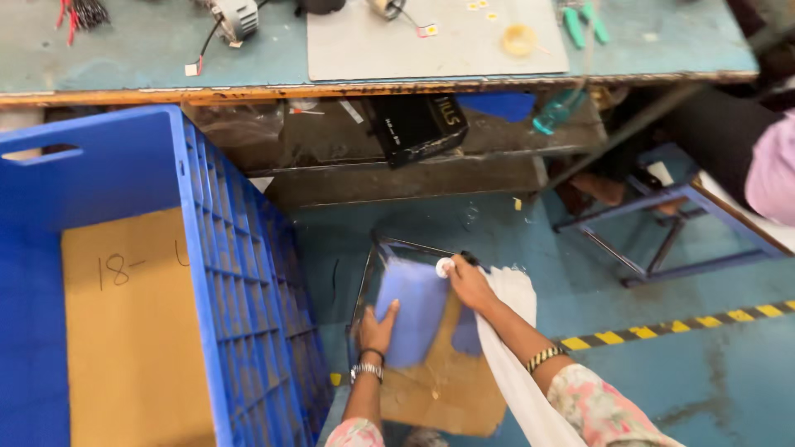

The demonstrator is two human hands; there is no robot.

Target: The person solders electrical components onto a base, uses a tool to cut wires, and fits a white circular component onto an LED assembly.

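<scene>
Low at frame centre, left hand [377, 327] lies flat and open on a blue sheet [411, 310] already over the stool's cardboard [447, 389]; right hand [470, 283] pinches a small white ring [445, 266], not yet set down.

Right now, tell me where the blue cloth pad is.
In the head view, the blue cloth pad lies low and centre on a stool seat, on brown cardboard, under the left hand, right of the blue crate.

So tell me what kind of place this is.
Probably a small assembly workshop: a worn workbench carrying a small motor with wires and green pliers, a big blue plastic crate, and a yellow-black hazard stripe on the floor.
</scene>
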